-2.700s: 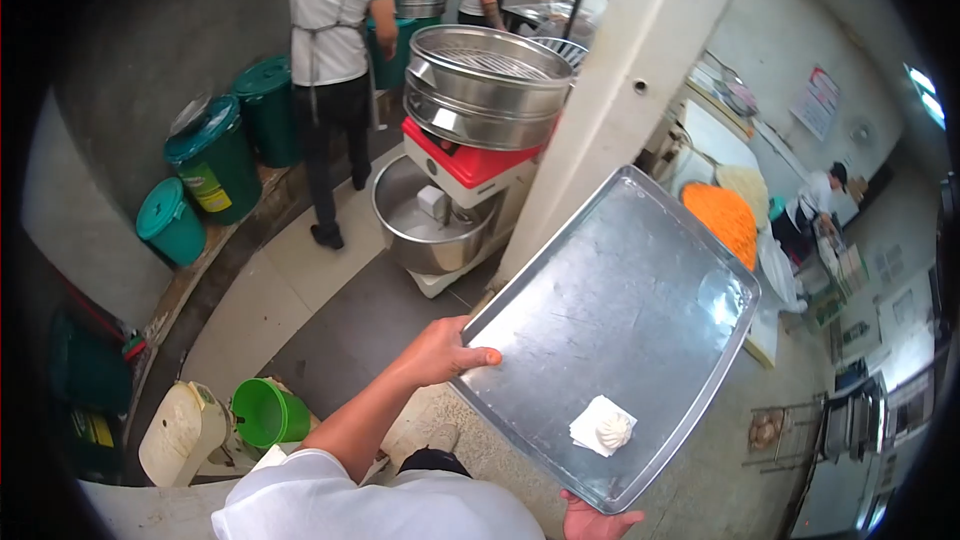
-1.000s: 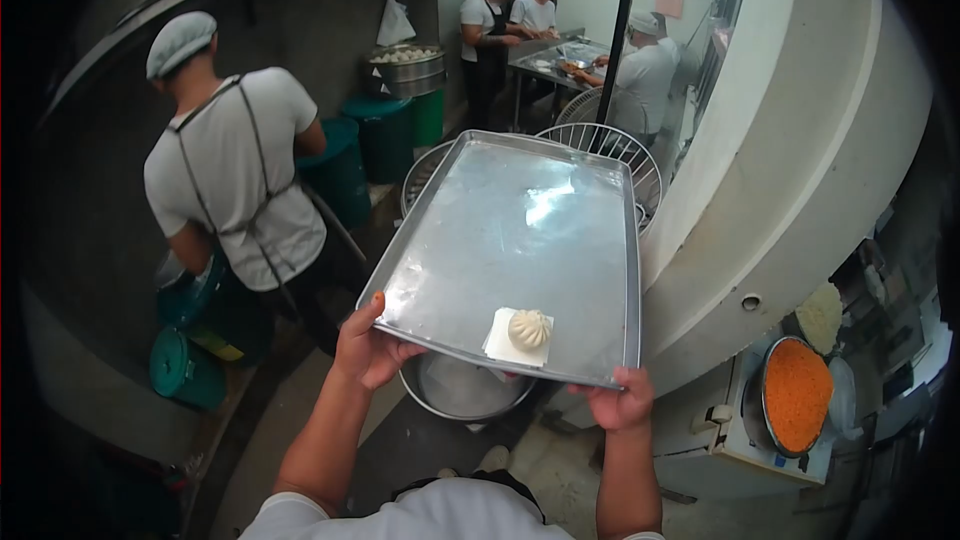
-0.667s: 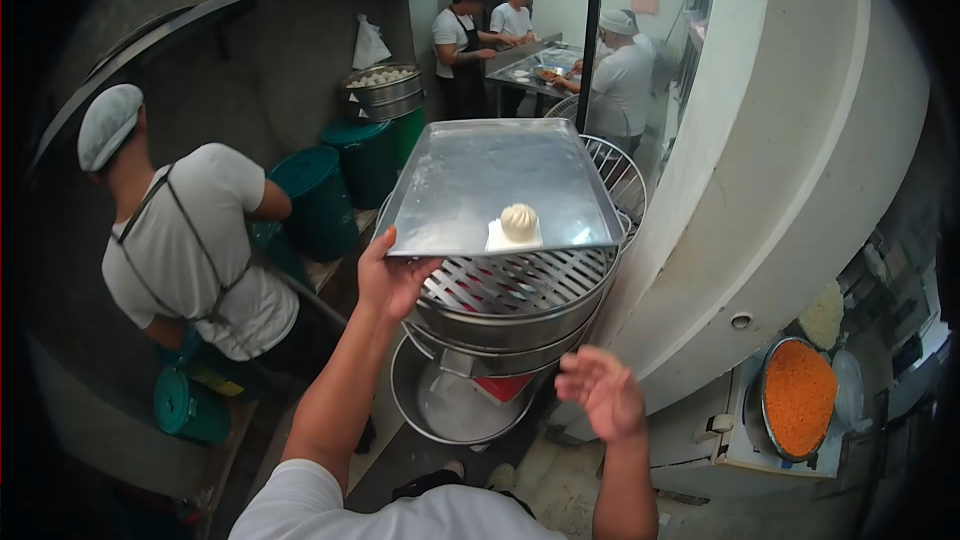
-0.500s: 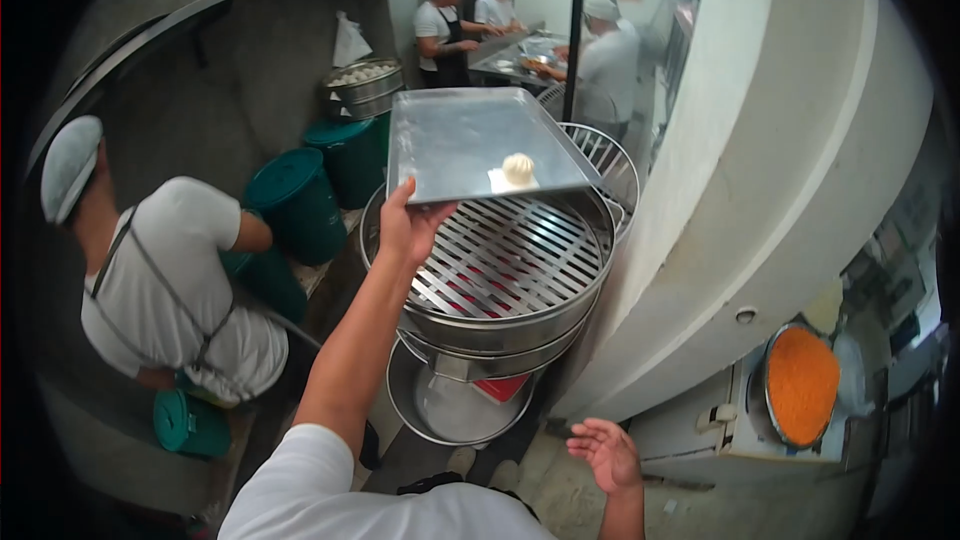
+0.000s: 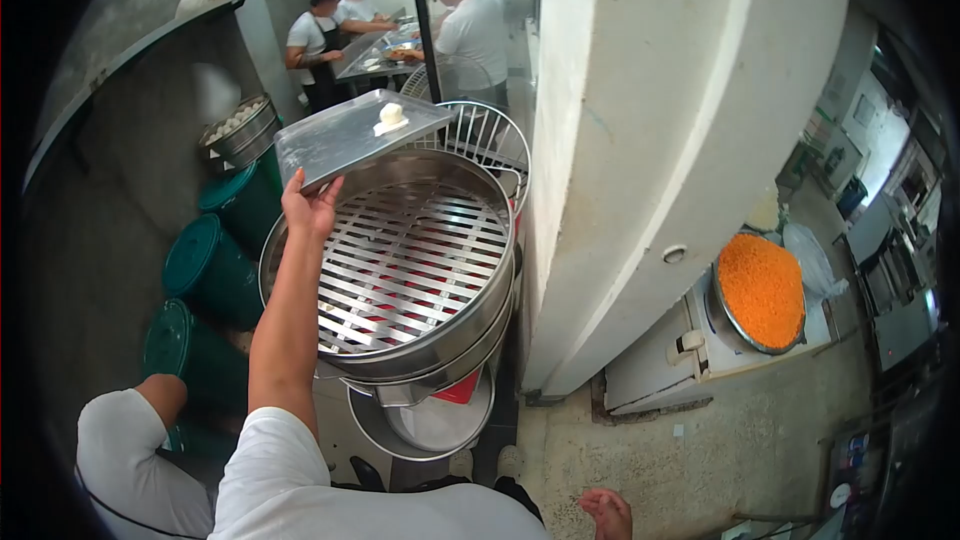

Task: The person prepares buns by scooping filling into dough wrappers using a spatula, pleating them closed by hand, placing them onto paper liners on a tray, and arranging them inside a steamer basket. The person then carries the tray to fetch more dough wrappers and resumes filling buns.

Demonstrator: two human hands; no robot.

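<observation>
My left hand (image 5: 312, 205) grips the near edge of a metal tray (image 5: 330, 138), thumb on top. The tray tilts above the far left rim of a round steamer tier (image 5: 420, 360). One pleated white bun (image 5: 391, 114) sits on a piece of white paper near the tray's right end. Beneath is the tier's slatted metal floor (image 5: 410, 260), with red showing through the gaps. My right hand (image 5: 607, 514) hangs low at the bottom edge of the view, loosely open and holding nothing, over the floor.
A large metal basin (image 5: 375, 430) stands below the steamer. Green lidded bins (image 5: 205, 260) line the left, where a co-worker (image 5: 125, 440) bends. A white pillar (image 5: 620, 140) rises close on the right. Beyond it is a bowl of orange crumbs (image 5: 762, 290). Several people work at a back table.
The view has swung right, so most things sit further left. The tray is now tilted and shifted left relative to the steamer, exposing more slats. My right hand has dropped lower.
</observation>
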